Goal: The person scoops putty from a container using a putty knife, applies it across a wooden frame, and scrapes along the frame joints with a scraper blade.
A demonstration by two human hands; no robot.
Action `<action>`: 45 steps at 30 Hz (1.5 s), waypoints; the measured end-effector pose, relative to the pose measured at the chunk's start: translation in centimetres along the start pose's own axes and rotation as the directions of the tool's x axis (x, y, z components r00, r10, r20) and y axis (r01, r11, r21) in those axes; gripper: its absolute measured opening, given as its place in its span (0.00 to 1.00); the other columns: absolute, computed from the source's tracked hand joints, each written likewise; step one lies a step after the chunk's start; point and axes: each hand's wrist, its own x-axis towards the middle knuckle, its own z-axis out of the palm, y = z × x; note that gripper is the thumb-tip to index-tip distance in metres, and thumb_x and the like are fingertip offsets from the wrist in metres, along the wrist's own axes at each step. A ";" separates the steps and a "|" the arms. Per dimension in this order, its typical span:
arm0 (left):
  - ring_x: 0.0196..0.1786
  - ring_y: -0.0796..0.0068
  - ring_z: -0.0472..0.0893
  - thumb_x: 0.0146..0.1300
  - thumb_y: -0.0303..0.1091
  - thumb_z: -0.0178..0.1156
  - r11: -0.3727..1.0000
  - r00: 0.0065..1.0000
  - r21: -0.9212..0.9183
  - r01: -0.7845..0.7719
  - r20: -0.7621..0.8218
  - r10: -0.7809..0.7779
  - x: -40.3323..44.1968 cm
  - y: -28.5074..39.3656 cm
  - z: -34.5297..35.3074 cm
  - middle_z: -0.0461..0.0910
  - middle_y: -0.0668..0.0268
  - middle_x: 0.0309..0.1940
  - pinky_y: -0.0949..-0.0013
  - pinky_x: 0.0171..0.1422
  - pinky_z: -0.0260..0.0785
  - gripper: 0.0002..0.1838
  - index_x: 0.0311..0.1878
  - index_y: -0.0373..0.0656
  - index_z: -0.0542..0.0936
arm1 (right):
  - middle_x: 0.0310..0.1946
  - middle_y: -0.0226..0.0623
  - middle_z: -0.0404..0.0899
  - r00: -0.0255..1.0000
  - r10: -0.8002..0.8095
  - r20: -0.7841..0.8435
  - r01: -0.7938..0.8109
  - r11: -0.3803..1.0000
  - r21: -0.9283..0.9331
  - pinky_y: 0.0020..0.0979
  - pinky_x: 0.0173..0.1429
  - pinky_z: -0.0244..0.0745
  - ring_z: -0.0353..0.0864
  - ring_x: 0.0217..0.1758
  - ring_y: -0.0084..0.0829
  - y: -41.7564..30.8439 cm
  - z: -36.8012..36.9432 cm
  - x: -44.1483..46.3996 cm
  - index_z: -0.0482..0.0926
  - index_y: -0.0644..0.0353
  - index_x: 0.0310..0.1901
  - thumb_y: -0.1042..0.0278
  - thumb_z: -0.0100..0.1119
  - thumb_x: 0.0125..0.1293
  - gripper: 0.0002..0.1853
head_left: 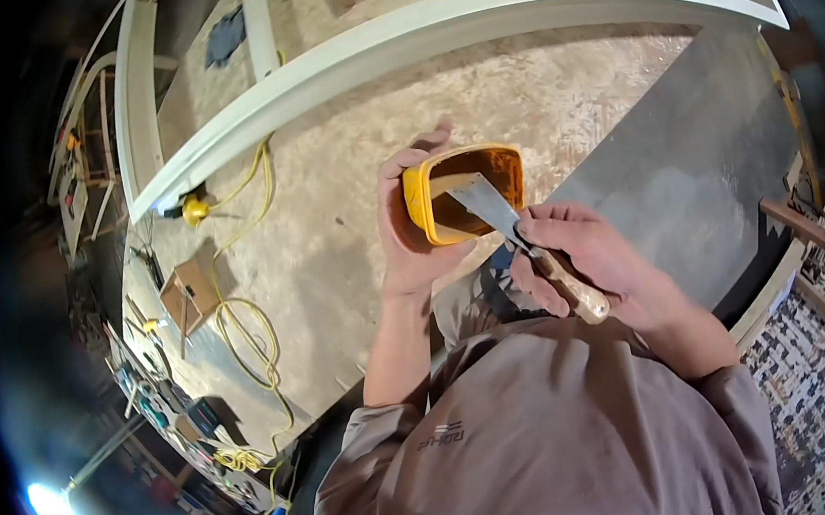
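A yellow plastic container (417, 202) with brownish stuff on its inner walls is tilted so that its opening faces me. My left hand (405, 233) wraps round its left side and underside. In my right hand (573, 251) is a putty knife (495, 207) with a wide metal blade and a wooden handle. The blade points up and left, across the container's opening; its tip is over the opening, and whether it touches the inside I cannot tell. The fingers of my right hand close on the handle near the blade.
A pale wooden frame (314, 87) lies across the far side of the worktable (329, 226). A yellow cord (269, 373) and a small wooden box (188, 294) are at the left. A grey sheet (669, 160) lies at the right. A lamp (52, 512) shines lower left.
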 end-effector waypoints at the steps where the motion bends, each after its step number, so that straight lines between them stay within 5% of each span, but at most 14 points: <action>1: 0.75 0.54 0.68 0.46 0.30 0.81 1.000 1.000 0.021 0.016 -0.027 -0.015 1.2 0.4 1.2 0.72 0.56 0.64 0.44 0.85 0.50 0.43 0.64 0.45 0.66 | 0.27 0.42 0.84 0.997 0.018 -0.078 -0.016 0.999 0.029 0.27 0.21 0.75 0.81 0.19 0.28 -1.3 0.0 0.1 0.77 0.65 0.42 0.65 0.51 0.79 0.12; 12: 0.70 0.54 0.72 0.43 0.21 0.77 0.928 0.996 0.365 -0.075 0.068 0.054 8.9 -5.2 7.7 0.72 0.55 0.60 0.43 0.81 0.59 0.41 0.61 0.44 0.67 | 0.26 0.42 0.84 0.998 -0.065 0.001 0.065 0.996 0.060 0.28 0.17 0.68 0.76 0.15 0.28 -11.3 -7.2 0.2 0.75 0.64 0.40 0.68 0.50 0.77 0.10; 13: 0.69 0.54 0.72 0.41 0.21 0.77 0.945 0.999 0.325 -0.043 0.033 0.034 9.3 -5.7 9.3 0.71 0.55 0.60 0.43 0.81 0.59 0.42 0.61 0.44 0.67 | 0.22 0.41 0.81 0.997 -0.016 -0.070 0.021 0.997 0.071 0.27 0.17 0.64 0.72 0.13 0.27 -12.7 -7.5 -0.2 0.74 0.63 0.39 0.67 0.49 0.78 0.10; 18: 0.69 0.55 0.73 0.44 0.23 0.75 0.958 0.983 0.285 0.020 -0.182 0.033 12.0 -10.2 15.7 0.72 0.55 0.60 0.48 0.77 0.63 0.40 0.61 0.43 0.67 | 0.18 0.41 0.77 0.986 -0.095 0.134 0.082 0.992 0.097 0.25 0.19 0.67 0.69 0.12 0.26 -16.9 -14.2 -3.1 0.73 0.61 0.41 0.64 0.46 0.82 0.12; 22: 0.73 0.54 0.72 0.51 0.27 0.70 0.982 0.791 0.027 0.185 -0.597 -0.132 11.8 -13.2 20.4 0.71 0.53 0.68 0.48 0.79 0.64 0.43 0.73 0.40 0.65 | 0.23 0.43 0.79 0.891 -0.303 0.337 0.244 0.948 0.206 0.28 0.25 0.70 0.74 0.18 0.27 -23.1 -20.0 -7.0 0.77 0.65 0.51 0.63 0.50 0.81 0.13; 26: 0.75 0.48 0.69 0.63 0.46 0.62 0.858 0.640 -0.507 -0.084 -0.687 -0.344 13.9 -14.1 22.0 0.69 0.50 0.73 0.44 0.78 0.64 0.40 0.77 0.43 0.65 | 0.31 0.41 0.81 0.849 -0.438 0.297 0.480 0.874 -0.083 0.29 0.32 0.73 0.78 0.26 0.27 -30.5 -25.7 -8.4 0.78 0.66 0.60 0.60 0.62 0.75 0.21; 28: 0.76 0.47 0.68 0.66 0.55 0.65 0.872 0.775 -0.489 -0.033 -0.563 -0.286 14.6 -14.6 21.1 0.69 0.53 0.74 0.45 0.76 0.67 0.42 0.77 0.44 0.65 | 0.32 0.36 0.81 0.813 -0.511 0.279 0.574 0.785 -0.234 0.29 0.35 0.72 0.76 0.28 0.24 -34.3 -30.5 -8.6 0.76 0.65 0.67 0.58 0.63 0.75 0.26; 31: 0.76 0.45 0.67 0.58 0.63 0.70 0.960 0.666 -0.279 0.032 -0.710 -0.229 16.5 -17.9 19.4 0.67 0.55 0.75 0.42 0.79 0.64 0.51 0.77 0.44 0.63 | 0.34 0.31 0.82 0.860 -0.486 0.155 0.471 0.639 -0.607 0.24 0.35 0.71 0.75 0.31 0.20 -42.3 -36.3 -10.5 0.80 0.61 0.66 0.52 0.70 0.69 0.30; 34: 0.76 0.62 0.68 0.63 0.49 0.70 0.947 0.697 -0.320 -0.008 -0.681 -0.225 20.9 -20.8 19.0 0.68 0.61 0.75 0.50 0.83 0.58 0.43 0.78 0.47 0.63 | 0.34 0.29 0.81 0.817 -0.574 0.055 0.255 0.274 -0.927 0.22 0.35 0.70 0.74 0.33 0.17 -49.3 -36.9 -11.6 0.77 0.56 0.70 0.62 0.76 0.63 0.34; 35: 0.76 0.62 0.68 0.66 0.45 0.68 0.961 0.632 -0.277 -0.002 -0.745 -0.213 21.6 -22.4 18.5 0.68 0.61 0.75 0.49 0.83 0.58 0.40 0.78 0.46 0.63 | 0.33 0.29 0.80 0.818 -0.526 0.231 0.307 0.062 -0.950 0.25 0.36 0.71 0.74 0.34 0.19 -52.0 -37.7 -11.5 0.76 0.59 0.71 0.75 0.75 0.60 0.35; 38: 0.77 0.51 0.66 0.72 0.40 0.61 0.997 0.559 0.056 0.053 -0.829 0.017 25.8 -24.3 19.6 0.62 0.53 0.77 0.45 0.83 0.57 0.38 0.79 0.41 0.57 | 0.33 0.35 0.82 0.872 -0.489 0.027 -0.145 -0.310 -0.940 0.32 0.39 0.75 0.77 0.32 0.26 -57.3 -36.0 -9.3 0.83 0.62 0.60 0.74 0.72 0.61 0.24; 40: 0.77 0.52 0.67 0.72 0.36 0.61 0.960 0.616 0.276 0.045 -0.764 0.191 28.3 -25.2 20.6 0.62 0.53 0.77 0.46 0.81 0.59 0.37 0.79 0.42 0.57 | 0.38 0.45 0.88 0.928 -0.350 0.130 0.018 -0.307 -0.952 0.37 0.46 0.79 0.85 0.36 0.38 -60.6 -39.1 -6.7 0.84 0.60 0.54 0.66 0.73 0.60 0.20; 41: 0.72 0.64 0.71 0.66 0.24 0.63 0.976 0.521 0.218 -0.003 -0.833 0.187 29.7 -25.6 21.7 0.69 0.54 0.71 0.55 0.80 0.61 0.35 0.75 0.35 0.62 | 0.39 0.44 0.87 0.948 -0.292 0.124 -0.008 -0.413 -0.911 0.37 0.47 0.79 0.85 0.37 0.36 -61.5 -39.8 -5.1 0.83 0.62 0.53 0.68 0.73 0.60 0.20; 45: 0.67 0.64 0.75 0.64 0.25 0.67 0.887 0.437 0.458 0.066 -0.812 0.386 33.1 -29.1 22.8 0.75 0.55 0.64 0.57 0.76 0.65 0.32 0.69 0.30 0.68 | 0.36 0.46 0.87 0.991 0.029 0.128 0.112 -0.690 -0.715 0.45 0.48 0.80 0.86 0.42 0.48 -64.4 -44.5 2.2 0.85 0.58 0.45 0.59 0.72 0.62 0.15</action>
